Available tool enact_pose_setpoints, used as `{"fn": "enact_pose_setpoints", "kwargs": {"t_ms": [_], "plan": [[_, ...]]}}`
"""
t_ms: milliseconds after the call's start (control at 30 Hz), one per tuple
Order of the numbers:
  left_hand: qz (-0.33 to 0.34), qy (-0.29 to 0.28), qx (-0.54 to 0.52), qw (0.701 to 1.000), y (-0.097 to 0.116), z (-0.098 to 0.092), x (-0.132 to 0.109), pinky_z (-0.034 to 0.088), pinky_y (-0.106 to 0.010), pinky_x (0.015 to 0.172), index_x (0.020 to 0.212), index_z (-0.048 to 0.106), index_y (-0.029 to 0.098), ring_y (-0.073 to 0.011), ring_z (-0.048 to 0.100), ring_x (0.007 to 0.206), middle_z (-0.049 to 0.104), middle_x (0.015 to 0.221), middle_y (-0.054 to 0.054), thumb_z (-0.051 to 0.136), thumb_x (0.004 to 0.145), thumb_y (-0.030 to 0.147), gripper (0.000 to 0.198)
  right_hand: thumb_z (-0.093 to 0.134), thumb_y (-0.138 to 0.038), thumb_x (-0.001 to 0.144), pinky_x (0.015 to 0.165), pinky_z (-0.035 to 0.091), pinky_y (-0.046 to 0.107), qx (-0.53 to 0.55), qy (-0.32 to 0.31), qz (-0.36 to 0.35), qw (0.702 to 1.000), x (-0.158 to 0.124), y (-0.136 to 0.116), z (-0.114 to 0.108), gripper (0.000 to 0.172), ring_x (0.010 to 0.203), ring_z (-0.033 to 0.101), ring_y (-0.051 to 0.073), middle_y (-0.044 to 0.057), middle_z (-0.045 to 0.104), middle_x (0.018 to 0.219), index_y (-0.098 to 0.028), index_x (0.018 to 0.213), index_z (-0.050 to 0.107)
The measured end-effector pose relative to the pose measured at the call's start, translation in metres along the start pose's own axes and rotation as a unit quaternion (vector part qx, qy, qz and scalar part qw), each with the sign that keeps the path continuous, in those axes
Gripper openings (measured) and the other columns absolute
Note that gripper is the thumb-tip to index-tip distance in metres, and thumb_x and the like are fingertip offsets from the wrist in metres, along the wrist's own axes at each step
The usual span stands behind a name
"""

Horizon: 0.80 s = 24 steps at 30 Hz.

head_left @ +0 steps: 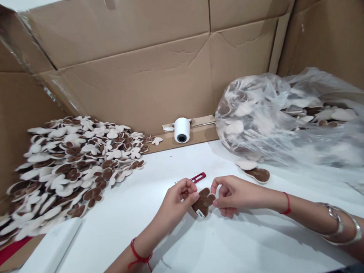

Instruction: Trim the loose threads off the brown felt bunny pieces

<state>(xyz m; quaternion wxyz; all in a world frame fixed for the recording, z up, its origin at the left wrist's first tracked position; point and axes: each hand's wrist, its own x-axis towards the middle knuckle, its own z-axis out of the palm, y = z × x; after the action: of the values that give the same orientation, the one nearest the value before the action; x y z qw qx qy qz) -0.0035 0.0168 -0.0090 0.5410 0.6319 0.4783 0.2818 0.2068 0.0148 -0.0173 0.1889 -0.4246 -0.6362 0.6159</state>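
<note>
A brown, bunny-shaped plush piece (204, 200) with a pale edge and a small white label is held just above the white table. My left hand (184, 196) grips its left side between thumb and fingers. At its right lobes is my right hand (228, 195), thumb and forefinger pinched at the edge. A bit of red shows under the right fingers; what it is I cannot make out. Behind the hands lies a red snips-like tool (198, 177) with a slotted handle, its other end partly hidden by my left hand.
At left rises a heap of similar brown and white pieces (77, 165). A clear plastic bag (259, 113) full of them sits at right, with loose pieces (257, 174) before it. A white cylinder (182, 130) stands by the cardboard wall (137, 78). A white board (51, 251) lies front left.
</note>
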Motion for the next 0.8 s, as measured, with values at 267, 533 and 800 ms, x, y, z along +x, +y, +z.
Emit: {"fn": "enact_pose_setpoints", "kwargs": {"t_ms": [267, 533, 800], "plan": [[0.065, 0.027, 0.202, 0.977, 0.005, 0.004, -0.007, 0.037, -0.018, 0.089, 0.092, 0.064, 0.031, -0.0061, 0.051, 0.099, 0.061, 0.103, 0.005, 0.042, 0.083, 0.025, 0.025, 0.05, -0.016, 0.08, 0.058, 0.037, 0.021, -0.234, 0.2, -0.126, 0.943, 0.0, -0.001, 0.001, 0.016, 0.068, 0.055, 0.012, 0.0, 0.063, 0.075, -0.019, 0.084, 0.065], [0.022, -0.034, 0.294, 0.955, 0.024, 0.006, -0.023, 0.036, -0.021, 0.084, 0.075, 0.07, 0.03, -0.0084, 0.047, 0.093, 0.06, 0.085, 0.002, 0.036, 0.078, 0.013, 0.037, 0.052, -0.012, 0.082, 0.071, 0.036, 0.022, -0.237, 0.127, -0.167, 0.949, -0.009, -0.004, 0.017, 0.022, 0.088, 0.05, 0.014, 0.0, 0.059, 0.084, -0.024, 0.082, 0.07], [-0.003, -0.022, 0.31, 0.95, 0.02, 0.017, -0.029, 0.033, -0.023, 0.085, 0.071, 0.065, 0.027, -0.008, 0.043, 0.091, 0.056, 0.084, 0.003, 0.032, 0.077, 0.012, 0.036, 0.049, -0.01, 0.085, 0.077, 0.037, 0.025, -0.256, 0.101, -0.152, 0.949, -0.009, -0.002, 0.027, 0.023, 0.088, 0.048, 0.015, 0.001, 0.056, 0.082, -0.02, 0.079, 0.068]]}}
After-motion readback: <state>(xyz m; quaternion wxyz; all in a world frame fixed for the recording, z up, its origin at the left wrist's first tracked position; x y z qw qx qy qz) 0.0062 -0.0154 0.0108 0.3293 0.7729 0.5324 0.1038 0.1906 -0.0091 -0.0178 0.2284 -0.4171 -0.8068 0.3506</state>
